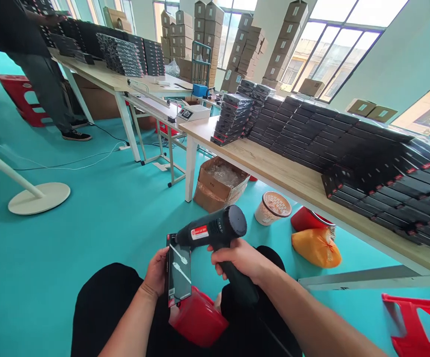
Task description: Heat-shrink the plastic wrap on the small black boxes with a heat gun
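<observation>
My left hand (156, 271) grips a slim black cable box (180, 277) by its left side, with white cable plugs pictured on its face. In my right hand (239, 258) is a black heat gun (211, 228), fingers wrapped round its handle. The gun points left, its nozzle close over the top end of the box; whether they touch I cannot tell. Below the box, between my knees, is a red plastic stool (200, 320).
A long table (274, 168) on the right bears stacked black boxes (304, 129). Beneath stand a carton (218, 186), a wastebasket (272, 208) and an orange bag (316, 247). A red stool (419, 322) is at lower right. A person (40, 64) stands at far left.
</observation>
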Demonstrator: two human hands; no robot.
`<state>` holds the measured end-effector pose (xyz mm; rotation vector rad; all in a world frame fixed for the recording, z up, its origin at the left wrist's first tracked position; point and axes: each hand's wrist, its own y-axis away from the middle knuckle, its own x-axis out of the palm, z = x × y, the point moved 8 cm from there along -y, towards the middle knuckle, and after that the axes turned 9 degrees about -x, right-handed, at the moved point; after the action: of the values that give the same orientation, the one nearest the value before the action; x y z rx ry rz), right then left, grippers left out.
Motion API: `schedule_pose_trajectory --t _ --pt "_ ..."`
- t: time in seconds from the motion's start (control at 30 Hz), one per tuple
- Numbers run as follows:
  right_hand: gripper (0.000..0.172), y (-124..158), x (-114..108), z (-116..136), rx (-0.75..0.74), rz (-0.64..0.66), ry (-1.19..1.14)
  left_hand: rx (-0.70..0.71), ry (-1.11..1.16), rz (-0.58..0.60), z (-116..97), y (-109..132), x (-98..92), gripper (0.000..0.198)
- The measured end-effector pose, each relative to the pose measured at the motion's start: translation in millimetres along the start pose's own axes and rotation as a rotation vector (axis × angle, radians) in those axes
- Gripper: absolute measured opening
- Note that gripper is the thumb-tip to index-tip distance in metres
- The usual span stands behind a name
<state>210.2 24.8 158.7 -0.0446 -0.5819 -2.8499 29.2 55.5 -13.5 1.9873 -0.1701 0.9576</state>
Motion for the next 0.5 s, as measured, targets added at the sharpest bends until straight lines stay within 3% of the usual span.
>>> schedule_pose_trajectory --t 0.17,0.23,0.37,0.43,0.5 --pt "0.004 39.3 27.5 -17.6 0.151 0.443 0.221 0.016 0.072 0.041 -2.1 -4.8 0.7 0.044" --pt "0.005 31.8 26.5 -16.3 0.111 0.384 0.165 -0.030 0.059 0.032 2.7 -6.5 -0.5 0.046" --pt "0.020 -4.4 -4.3 -8.1 -0.034 0.010 0.011 -0.082 0.029 0.034 9.7 -5.4 0.9 0.047" --pt "0.019 -8.3 -16.3 -13.6 -0.022 -0.032 0.021 -0.066 0.036 0.041 8.9 -4.0 2.2 0.048" --pt "0.021 1.2 -22.5 -27.3 0.038 0.021 0.035 -0.049 0.048 0.006 6.9 -5.4 -2.2 0.048"
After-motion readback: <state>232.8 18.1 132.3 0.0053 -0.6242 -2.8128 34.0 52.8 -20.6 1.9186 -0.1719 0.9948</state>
